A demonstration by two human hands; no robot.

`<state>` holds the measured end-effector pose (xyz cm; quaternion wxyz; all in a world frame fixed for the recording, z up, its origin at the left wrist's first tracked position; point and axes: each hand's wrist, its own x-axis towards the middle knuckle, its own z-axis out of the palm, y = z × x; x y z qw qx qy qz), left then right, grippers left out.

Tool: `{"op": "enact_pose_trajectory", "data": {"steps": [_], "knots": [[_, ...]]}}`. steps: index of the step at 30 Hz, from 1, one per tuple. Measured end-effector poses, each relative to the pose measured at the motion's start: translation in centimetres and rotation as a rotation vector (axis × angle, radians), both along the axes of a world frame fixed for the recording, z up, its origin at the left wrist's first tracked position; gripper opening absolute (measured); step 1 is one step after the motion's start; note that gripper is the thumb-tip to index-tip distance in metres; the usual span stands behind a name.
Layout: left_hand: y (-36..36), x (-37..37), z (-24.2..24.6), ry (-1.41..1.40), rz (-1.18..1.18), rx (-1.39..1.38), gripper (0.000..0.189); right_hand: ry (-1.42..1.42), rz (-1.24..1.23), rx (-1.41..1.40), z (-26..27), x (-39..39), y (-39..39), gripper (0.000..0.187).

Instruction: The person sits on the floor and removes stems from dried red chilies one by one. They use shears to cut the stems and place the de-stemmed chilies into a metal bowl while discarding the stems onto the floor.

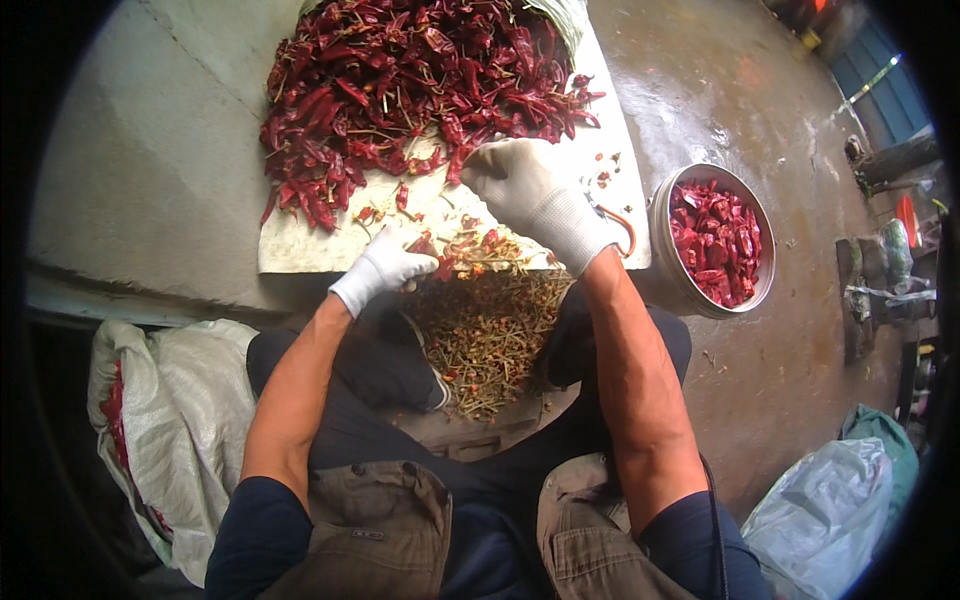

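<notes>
My left hand (390, 264), in a white glove, is at the front edge of a pale board (300, 251). Its thumb and fingers close on a dried red chili pepper (424, 244). My right hand (517, 180), gloved too, is curled over the board beside the chili pile. Its fingertips meet a long red chili (456, 166), but whether they grip it is hidden. Dried chilies with stems (420, 82) spill towards me from a woven sack (566, 22). Loose stems and caps (487, 251) lie between my hands. An orange-handled tool (622, 229) rests by my right wrist, partly covered.
Right of the board stands a round bucket (660, 232) holding red chili pieces (716, 244). Stems form a heap (487, 352) on the floor between my feet. A white woven sack (187, 397) sits at left, and a clear plastic bag (821, 510) at lower right.
</notes>
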<state>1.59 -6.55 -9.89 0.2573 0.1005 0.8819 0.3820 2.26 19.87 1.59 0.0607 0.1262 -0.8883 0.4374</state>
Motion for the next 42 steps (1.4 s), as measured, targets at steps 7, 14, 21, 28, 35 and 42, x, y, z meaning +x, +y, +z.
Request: {"op": "enact_pose_trajectory", "data": {"steps": [7, 14, 21, 28, 35, 42], "knots": [[-1.2, 4.2, 12.0, -0.115, 0.352, 0.303, 0.019, -0.111, 0.031, -0.048, 1.0, 0.3, 0.5, 0.027], [-7.4, 15.9, 27.6, 0.962, 0.541, -0.329, 0.018, -0.059, 0.039, -0.065, 1.1, 0.1, 1.2, 0.028], [-20.0, 25.5, 35.5, 0.799, 0.784, -1.077, 0.029, -0.014, 0.023, -0.07, 0.9, -0.4, 1.2, 0.028], [-17.2, 25.7, 34.6, 0.981, 0.806, -0.942, 0.054, -0.049, -0.008, -0.079, 1.9, -0.3, 2.1, 0.028], [-1.7, 13.2, 24.1, 1.005, 0.166, -0.282, 0.033, 0.044, -0.152, -0.146, 2.7, 0.0, 4.8, 0.029], [11.5, -3.6, 5.5, 0.95, -0.445, -0.252, 0.054, 0.079, -0.21, -0.367, 3.5, 0.4, 7.8, 0.026]]}}
